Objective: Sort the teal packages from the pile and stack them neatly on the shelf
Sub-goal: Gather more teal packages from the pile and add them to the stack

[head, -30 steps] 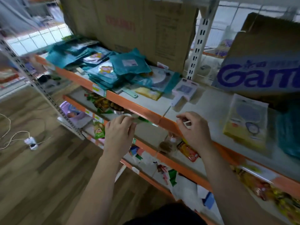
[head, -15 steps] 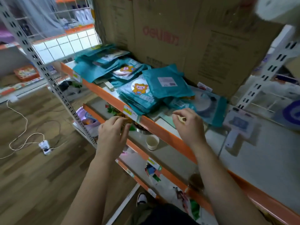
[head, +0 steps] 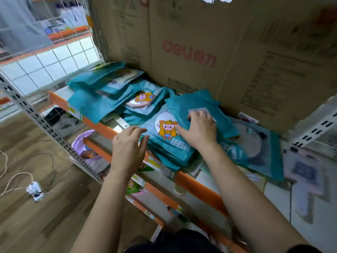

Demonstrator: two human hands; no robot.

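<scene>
Right hand (head: 200, 131) moved onto teal packages (head: 179, 149); flat, glossy plastic.

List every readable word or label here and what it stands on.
"deli", red, on the cardboard box; the red characters after it are too blurred.
The black print on the box: too blurred.
The white label on the teal package: unreadable.
The tags on the shelf edge: too blurred.
</scene>
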